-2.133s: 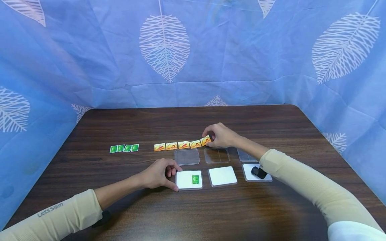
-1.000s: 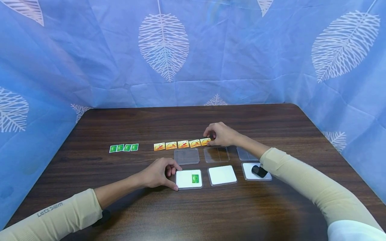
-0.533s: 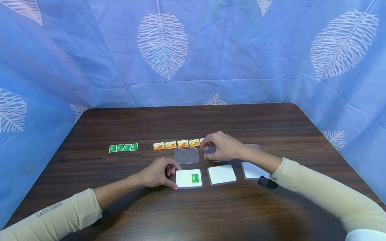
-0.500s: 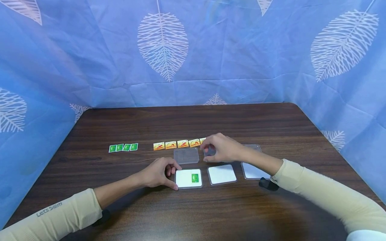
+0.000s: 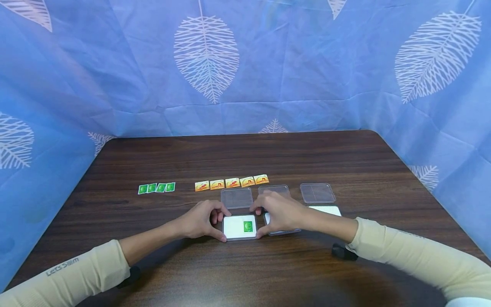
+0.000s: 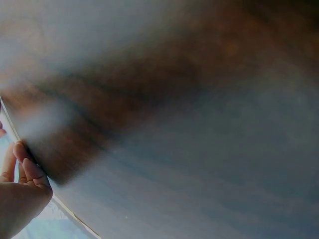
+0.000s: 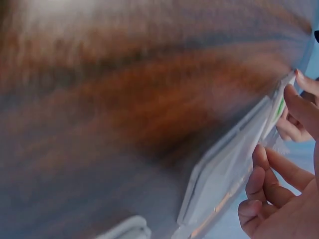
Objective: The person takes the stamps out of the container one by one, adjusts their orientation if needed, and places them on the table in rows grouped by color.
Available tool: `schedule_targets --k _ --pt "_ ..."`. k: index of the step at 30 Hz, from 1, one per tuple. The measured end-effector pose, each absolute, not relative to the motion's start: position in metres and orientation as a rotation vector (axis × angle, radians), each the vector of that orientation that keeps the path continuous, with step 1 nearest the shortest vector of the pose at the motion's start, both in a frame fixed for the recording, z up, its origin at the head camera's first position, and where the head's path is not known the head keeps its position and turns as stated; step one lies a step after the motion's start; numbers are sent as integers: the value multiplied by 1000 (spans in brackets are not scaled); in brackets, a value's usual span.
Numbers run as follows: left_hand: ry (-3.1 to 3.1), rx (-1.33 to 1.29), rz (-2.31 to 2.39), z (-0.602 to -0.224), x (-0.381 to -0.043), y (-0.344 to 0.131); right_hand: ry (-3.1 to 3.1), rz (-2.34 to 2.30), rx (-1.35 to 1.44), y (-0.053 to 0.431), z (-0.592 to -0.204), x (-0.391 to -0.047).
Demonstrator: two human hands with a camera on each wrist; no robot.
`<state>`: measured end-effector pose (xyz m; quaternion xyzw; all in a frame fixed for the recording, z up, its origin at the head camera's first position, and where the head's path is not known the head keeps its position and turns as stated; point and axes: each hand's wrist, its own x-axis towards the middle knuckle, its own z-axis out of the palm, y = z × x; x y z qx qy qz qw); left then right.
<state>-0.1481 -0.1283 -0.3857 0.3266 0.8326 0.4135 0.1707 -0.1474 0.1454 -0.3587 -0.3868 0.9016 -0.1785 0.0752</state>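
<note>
A shallow clear plastic case (image 5: 233, 233) with a white card in it lies in the middle of the table. On the card's right half sits a small green sticker (image 5: 248, 226). My left hand (image 5: 201, 219) grips the case's left edge, thumb at the near corner and index finger at the far one. The right hand (image 5: 281, 211) holds the right edge in the same way, thumb near and index finger far. It partly covers a second case (image 5: 285, 233). In the right wrist view, this hand's curled fingers (image 7: 256, 181) appear beside the cases.
Several orange picture cards (image 5: 232, 182) lie in a row at the back, and several green stickers (image 5: 152, 188) farther left. Behind the cases are three clear lids, the left lid (image 5: 236, 198) nearest my left hand. A third case (image 5: 326, 210) is partly behind my right forearm.
My right hand has set the last orange card flat at the row's right end and let go. It has then come nearer and left to the case's right edge. My left hand stays put.
</note>
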Motion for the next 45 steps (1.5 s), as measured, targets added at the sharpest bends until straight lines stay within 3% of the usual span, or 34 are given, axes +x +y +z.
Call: schedule_targets --k 45 --pt "2383 918 1091 -380 -148 -125 2598 -862 -1160 151 -377 -149"
